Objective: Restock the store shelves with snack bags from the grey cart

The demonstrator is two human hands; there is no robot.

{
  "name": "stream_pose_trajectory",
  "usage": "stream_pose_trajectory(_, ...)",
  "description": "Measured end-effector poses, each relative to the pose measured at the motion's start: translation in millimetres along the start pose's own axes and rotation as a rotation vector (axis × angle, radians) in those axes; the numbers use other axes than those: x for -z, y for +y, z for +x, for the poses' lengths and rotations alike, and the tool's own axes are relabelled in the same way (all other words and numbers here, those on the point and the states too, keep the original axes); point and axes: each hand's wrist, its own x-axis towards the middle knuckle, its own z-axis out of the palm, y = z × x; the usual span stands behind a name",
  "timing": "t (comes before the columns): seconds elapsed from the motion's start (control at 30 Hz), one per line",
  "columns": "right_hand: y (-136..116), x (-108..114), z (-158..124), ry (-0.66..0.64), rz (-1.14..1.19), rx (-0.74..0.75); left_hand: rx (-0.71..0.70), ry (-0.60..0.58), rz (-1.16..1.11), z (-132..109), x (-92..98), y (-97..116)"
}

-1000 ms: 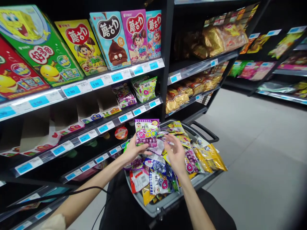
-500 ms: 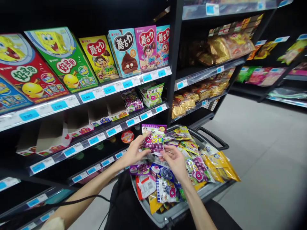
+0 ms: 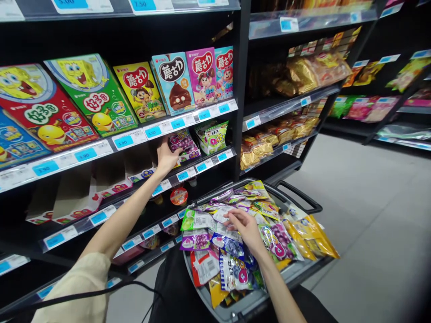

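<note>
My left hand (image 3: 167,158) reaches up to the second shelf and grips a purple grape candy bag (image 3: 181,141), which stands beside a green candy bag (image 3: 213,136). My right hand (image 3: 243,224) rests low in the grey basket (image 3: 256,299), fingers curled on the snack bags there. The basket is piled with purple, blue, green and yellow snack bags (image 3: 232,237).
Black shelving (image 3: 239,89) holds cartoon snack boxes (image 3: 175,83) above, blue price tags (image 3: 153,132) along the edges, and gold snack bags (image 3: 299,72) in the right bay. A grey floor aisle (image 3: 370,202) opens to the right. A black cable (image 3: 111,291) crosses below my left arm.
My left hand has carried the purple bag from above the basket up to the second shelf. My right hand let go of it and dropped onto the bags in the basket.
</note>
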Motion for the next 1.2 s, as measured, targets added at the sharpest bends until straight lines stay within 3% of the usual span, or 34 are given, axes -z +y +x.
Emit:
stream_pose_trajectory(0.1,-2,-1,0,-0.007,-0.002,0.001,-0.011,0.010,-0.008,11,-11.0,-3)
stream_pose_trajectory(0.2,-4,0,0,-0.013,0.004,-0.003,-0.027,-0.091,-0.008,15,-17.4,-5)
stream_pose_trajectory(0.4,-4,3,0,-0.036,0.012,-0.021,0.012,-0.263,0.204,17,-10.2,6)
stream_pose_trajectory(0.47,-3,3,0,-0.041,0.011,-0.022,-0.052,-0.191,0.336,9,-8.1,14)
stream_pose_trajectory(0.57,-2,4,1,-0.041,0.014,-0.023,-0.280,-0.072,0.415,-10,-10.6,26)
stream_pose_trajectory(0.63,-2,4,2,-0.040,0.016,-0.021,-0.411,-0.095,0.427,-20,-16.3,31)
stream_pose_trajectory(0.7,-1,4,2,-0.043,0.011,-0.015,-0.454,-0.184,0.470,-23,-23.4,33)
stream_pose_trajectory(0.83,0,4,3,-0.040,0.000,-0.004,-0.378,-0.343,0.559,-14,-33.9,34)
stream_pose_trajectory(1.07,-7,-1,1,-0.021,0.011,-0.027,-0.255,-0.435,0.605,-3,-37.2,39)
stream_pose_trajectory(1.2,-22,2,-6,0.039,-0.008,0.061,-0.213,-0.502,0.596,5,-39.1,34)
